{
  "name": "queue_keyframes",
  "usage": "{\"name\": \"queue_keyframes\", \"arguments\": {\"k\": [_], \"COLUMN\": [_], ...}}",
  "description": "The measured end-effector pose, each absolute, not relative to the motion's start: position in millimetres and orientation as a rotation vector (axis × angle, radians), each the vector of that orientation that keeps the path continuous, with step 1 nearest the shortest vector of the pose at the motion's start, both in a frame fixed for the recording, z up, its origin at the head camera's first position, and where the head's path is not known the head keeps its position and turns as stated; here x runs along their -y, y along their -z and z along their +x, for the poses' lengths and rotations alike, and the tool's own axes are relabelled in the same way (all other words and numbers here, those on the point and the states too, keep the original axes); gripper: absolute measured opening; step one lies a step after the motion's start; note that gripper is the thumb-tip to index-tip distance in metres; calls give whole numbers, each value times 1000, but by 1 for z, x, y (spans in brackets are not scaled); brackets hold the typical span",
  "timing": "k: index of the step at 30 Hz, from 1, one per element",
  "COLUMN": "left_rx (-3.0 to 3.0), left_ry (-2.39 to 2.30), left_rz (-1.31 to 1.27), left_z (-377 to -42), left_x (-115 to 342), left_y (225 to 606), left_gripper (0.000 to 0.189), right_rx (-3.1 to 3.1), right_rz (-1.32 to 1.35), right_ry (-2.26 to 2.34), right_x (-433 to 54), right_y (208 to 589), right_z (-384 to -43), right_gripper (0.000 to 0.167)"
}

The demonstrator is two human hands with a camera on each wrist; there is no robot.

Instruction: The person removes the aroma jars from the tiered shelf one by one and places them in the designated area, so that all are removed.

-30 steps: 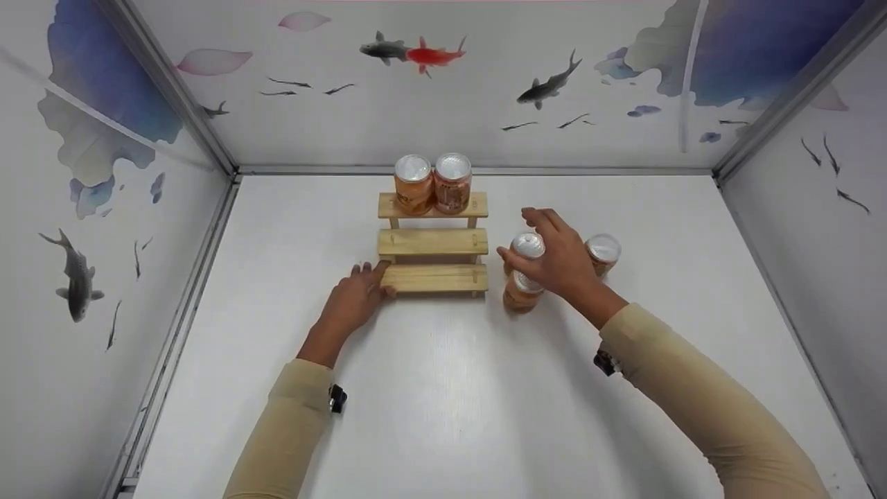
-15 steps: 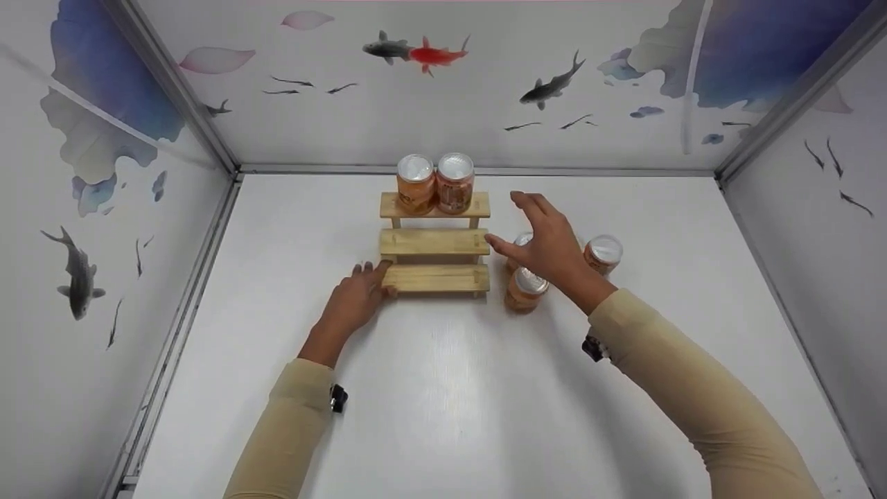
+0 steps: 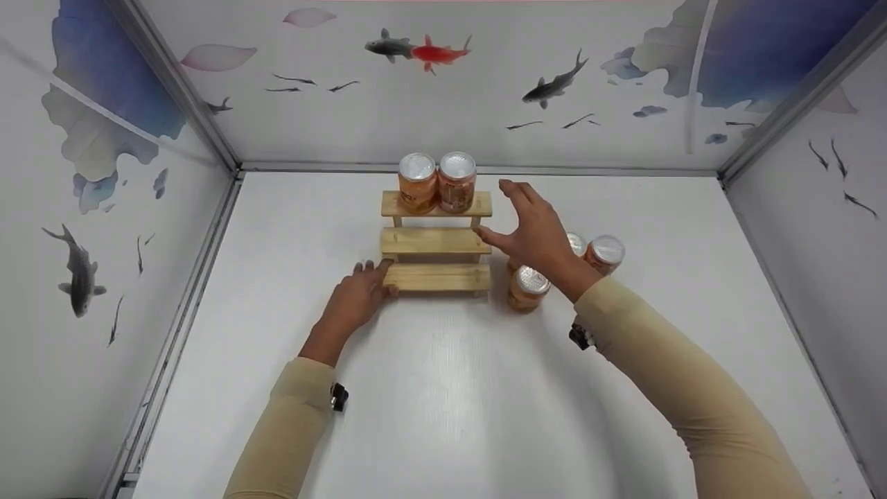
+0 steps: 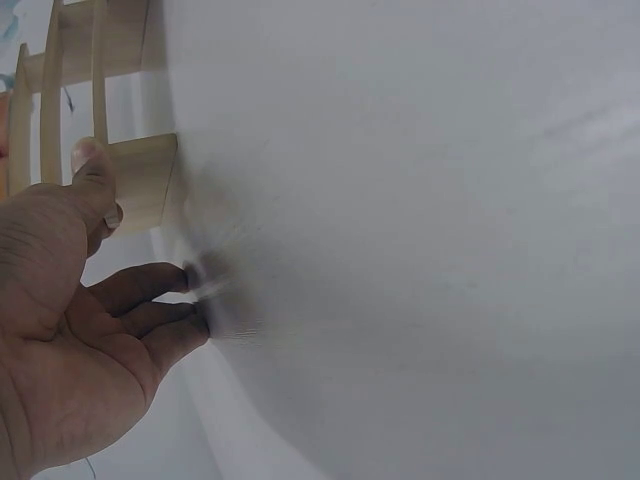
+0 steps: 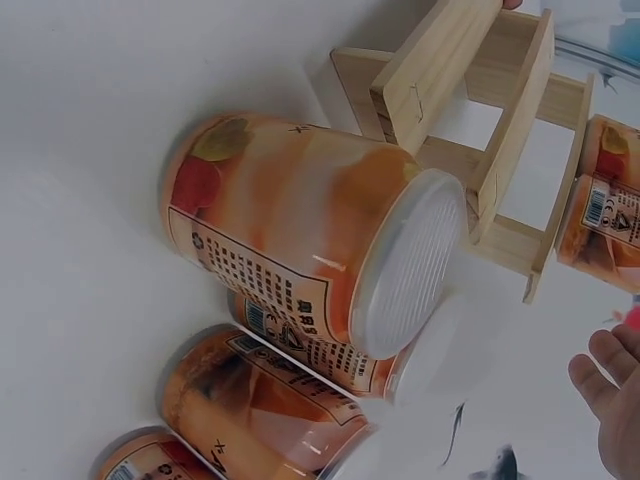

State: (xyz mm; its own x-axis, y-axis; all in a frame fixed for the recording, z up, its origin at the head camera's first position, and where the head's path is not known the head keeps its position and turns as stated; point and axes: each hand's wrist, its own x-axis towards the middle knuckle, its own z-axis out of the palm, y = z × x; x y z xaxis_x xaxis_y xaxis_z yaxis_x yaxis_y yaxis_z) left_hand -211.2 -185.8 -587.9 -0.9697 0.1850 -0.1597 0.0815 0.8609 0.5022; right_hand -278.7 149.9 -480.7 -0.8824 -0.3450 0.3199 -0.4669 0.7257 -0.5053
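Left hand [image 3: 351,299] pinches left end of stepped wooden rack [image 3: 433,241]. Right hand [image 3: 539,234] empty, fingers apart, near rack's right edge. Two fruit cans [image 3: 457,193] on top step [image 3: 483,204]; four more cans [image 3: 527,298] on table [image 3: 416,388], right side.

A white table [image 3: 429,388] spreads between three pale walls — a back wall [image 3: 443,118], a left wall [image 3: 41,388] and a right wall [image 3: 811,215]. Metal strips [image 3: 312,167] run along the seams and corners. On the back wall, a red fish [image 3: 440,54] meets a grey fish [image 3: 387,46] end to end, with pink petals [image 3: 219,57] at upper left and a blue-purple patch [image 3: 769,48] at upper right. The left wall bears another blue patch [image 3: 111,76] above a dark fish [image 3: 81,277] — small tadpoles [image 3: 859,205] dot all three walls.
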Motion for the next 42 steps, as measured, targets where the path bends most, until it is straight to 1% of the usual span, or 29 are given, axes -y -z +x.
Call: {"name": "queue_keyframes", "arguments": {"k": [14,29,42], "left_rx": [-2821,-2817,-2813], "left_ry": [-788,-714,-730], "left_rz": [194,167,128], "left_z": [-211,-213,-213], "left_x": [185,184,183], "left_y": [588,589,588], "left_gripper": [67,62,64], "right_rx": [2756,2721,2770], "right_rz": [645,662,619], "right_ry": [-871,-908,-921], "right_x": [-131,-113,-102], "right_y": [470,471,469], "right_z": [-291,-305,-315], "right_gripper": [92,89,95]}}
